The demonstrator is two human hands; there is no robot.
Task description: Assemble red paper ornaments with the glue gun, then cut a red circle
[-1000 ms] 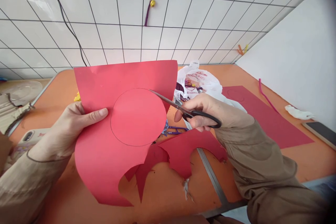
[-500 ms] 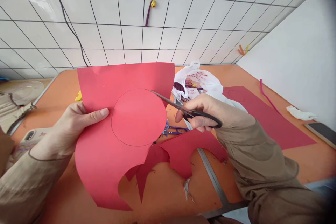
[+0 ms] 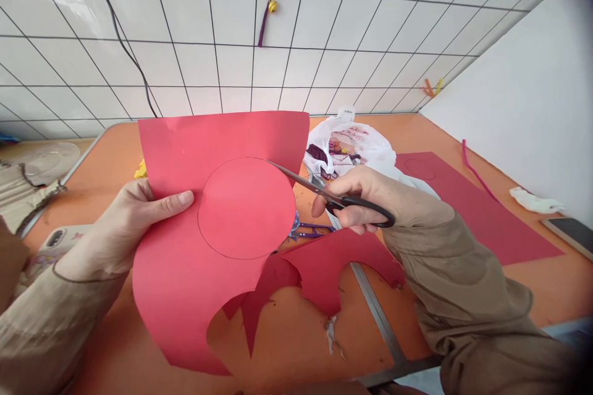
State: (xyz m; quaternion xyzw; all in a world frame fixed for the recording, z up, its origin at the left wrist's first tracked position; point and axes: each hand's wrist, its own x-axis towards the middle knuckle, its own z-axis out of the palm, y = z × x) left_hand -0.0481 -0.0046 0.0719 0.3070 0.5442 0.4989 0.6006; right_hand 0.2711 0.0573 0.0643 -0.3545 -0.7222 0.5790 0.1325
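A curved sheet of red paper (image 3: 180, 296) is pinched at its left edge by my left hand (image 3: 134, 219), thumb on top and the other fingers hidden behind. On the sheet is a drawn circle (image 3: 245, 210), its right side cut free along the line. My right hand (image 3: 370, 197) grips black-handled scissors (image 3: 343, 202), whose blades meet the paper at the circle's upper right. The lower right of the sheet has a rounded cut-out. Red paper scraps (image 3: 324, 271) lie on the table beneath.
Beyond my right hand stands a white plastic bag (image 3: 370, 148) with yarn inside. Purple-handled scissors (image 3: 315, 229) lie under the sheet's right side. A larger red sheet (image 3: 491, 222) and a phone (image 3: 572, 234) are at right; another phone (image 3: 58, 241) is by my left wrist. A tiled wall (image 3: 185, 62) rises behind.
The whole view has shifted very slightly. The paper, scissors and both hands keep practically the same position, with the blades at the same spot on the circle.
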